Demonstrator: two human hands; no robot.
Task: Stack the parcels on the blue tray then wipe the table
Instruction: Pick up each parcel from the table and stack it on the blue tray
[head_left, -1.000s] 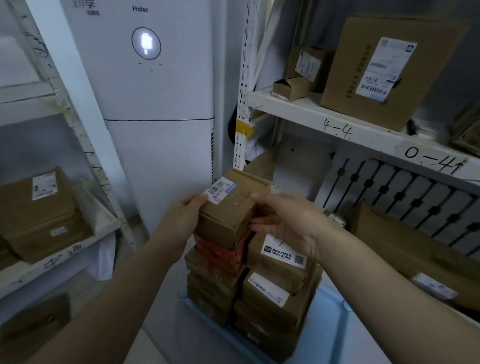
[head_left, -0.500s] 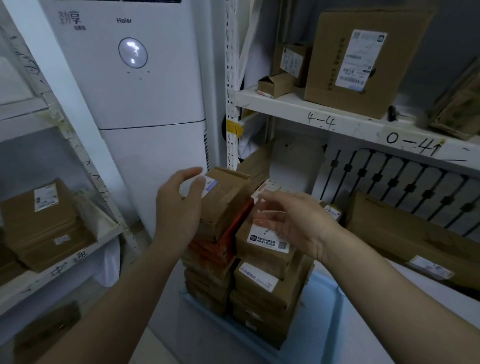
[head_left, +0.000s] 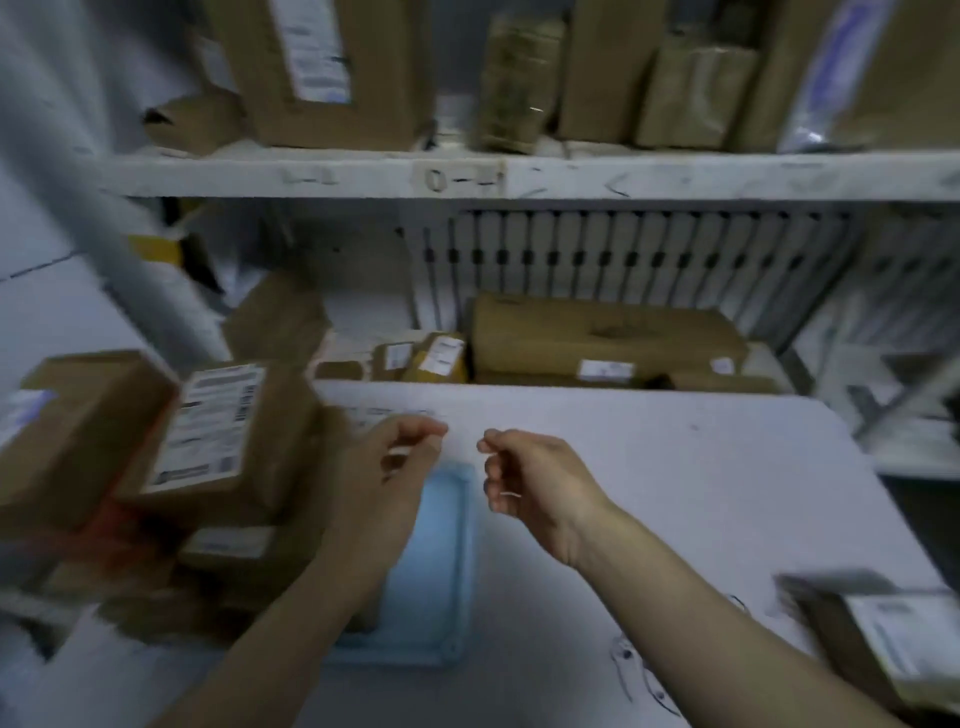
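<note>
The frame is smeared by motion, but the main things read clearly. Both hands hang in the air over the white table (head_left: 675, 467), close together and not touching. The left hand (head_left: 400, 462) has its fingers loosely curled with nothing in them. The right hand (head_left: 535, 483) is just as loosely curled and also holds nothing. Below and between them shows the bare end of the blue tray (head_left: 441, 561), which lies flat on the table. The stacked parcels (head_left: 218, 441) rise in brown columns on the tray's left part, with white labels facing up and a streak of red lower down. One more labelled parcel (head_left: 878, 634) lies on the table at the right edge, well apart from the tray. Behind the table a white shelf (head_left: 519, 176) carries upright cardboard boxes, and a long flat box (head_left: 597, 332) lies on the level below it.
</note>
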